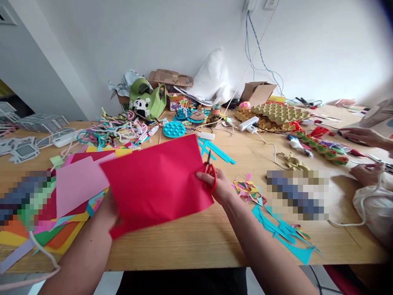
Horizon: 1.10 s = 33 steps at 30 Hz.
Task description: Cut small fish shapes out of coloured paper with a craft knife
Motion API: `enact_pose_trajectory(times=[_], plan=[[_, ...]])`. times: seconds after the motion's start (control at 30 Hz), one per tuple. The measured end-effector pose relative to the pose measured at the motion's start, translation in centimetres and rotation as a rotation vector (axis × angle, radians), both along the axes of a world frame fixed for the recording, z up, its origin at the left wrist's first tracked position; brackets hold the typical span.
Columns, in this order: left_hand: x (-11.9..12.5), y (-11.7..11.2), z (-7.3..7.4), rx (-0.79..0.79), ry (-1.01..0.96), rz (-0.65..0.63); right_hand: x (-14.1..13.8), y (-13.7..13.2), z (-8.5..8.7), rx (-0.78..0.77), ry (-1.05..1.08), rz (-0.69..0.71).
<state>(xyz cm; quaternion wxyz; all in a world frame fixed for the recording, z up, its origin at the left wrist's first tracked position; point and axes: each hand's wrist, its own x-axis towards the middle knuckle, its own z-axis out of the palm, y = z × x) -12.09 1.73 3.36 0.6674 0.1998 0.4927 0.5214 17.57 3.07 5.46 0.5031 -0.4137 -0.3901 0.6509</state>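
A large red paper sheet (156, 184) hangs tilted above the wooden table (196, 241). My left hand (109, 211) grips its lower left corner from behind, mostly hidden by the sheet. My right hand (219, 188) is closed on red-handled scissors (210, 172) at the sheet's right edge, blades pointing up and away.
A pile of coloured paper sheets (70, 192) lies at the left, teal paper scraps (276, 229) at the right. Further back are a green bag (147, 100), egg cartons (276, 112), a glue gun (248, 123) and cardboard boxes. Another person's hands (365, 137) work at the far right.
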Motion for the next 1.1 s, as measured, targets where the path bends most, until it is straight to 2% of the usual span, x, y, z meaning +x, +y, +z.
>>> enact_pose_trajectory(times=[0.1, 0.13, 0.17, 0.23, 0.27, 0.33, 0.4, 0.43, 0.57, 0.7, 0.77, 0.87, 1.0, 1.1], plan=[[0.5, 2.3, -0.4, 0.090, -0.076, -0.005, -0.6, 1.1, -0.4, 0.014, 0.239, -0.259], [0.7, 3.1, -0.6, 0.125, -0.129, -0.059, -0.9, 1.4, -0.6, 0.023, 0.283, -0.331], [1.0, 3.6, -0.7, 0.181, -0.237, -0.193, -1.2, 1.7, -1.0, 0.032, 0.308, -0.384], [1.5, 4.0, -1.0, 0.309, -0.377, -0.383, -1.7, 2.0, -1.8, 0.049, 0.324, -0.448], [1.8, 3.8, -1.1, 0.371, -0.397, -0.429, -2.0, 2.1, -2.3, 0.059, 0.323, -0.463], [2.5, 3.2, -1.1, 0.451, -0.343, -0.439, -2.5, 1.9, -3.2, 0.078, 0.315, -0.480], [3.4, 2.6, -0.9, 0.445, -0.255, -0.469, -2.9, 1.6, -3.9, 0.102, 0.286, -0.480], [3.9, 2.4, -0.9, 0.420, -0.218, -0.462, -3.1, 1.4, -4.2, 0.117, 0.255, -0.478], [5.5, 2.5, -1.4, 0.338, -0.035, -0.255, -3.7, 0.8, -4.6, 0.171, 0.075, -0.457], [5.8, 2.8, -2.3, 0.350, 0.064, -0.184, -3.6, 0.3, -4.4, 0.203, -0.003, -0.405], [5.6, 2.7, -2.1, 0.386, 0.162, -0.132, -3.2, 0.4, -4.3, 0.229, -0.051, -0.415], [5.3, 2.5, -0.9, 0.454, 0.360, -0.056, -2.3, 0.7, -4.4, 0.252, -0.090, -0.481], [5.2, 2.0, 0.4, 0.483, 0.575, -0.086, -1.5, 1.2, -4.4, 0.238, -0.068, -0.538], [5.2, 1.7, 0.2, 0.465, 0.626, -0.182, -1.3, 1.2, -4.1, 0.251, -0.097, -0.575]])
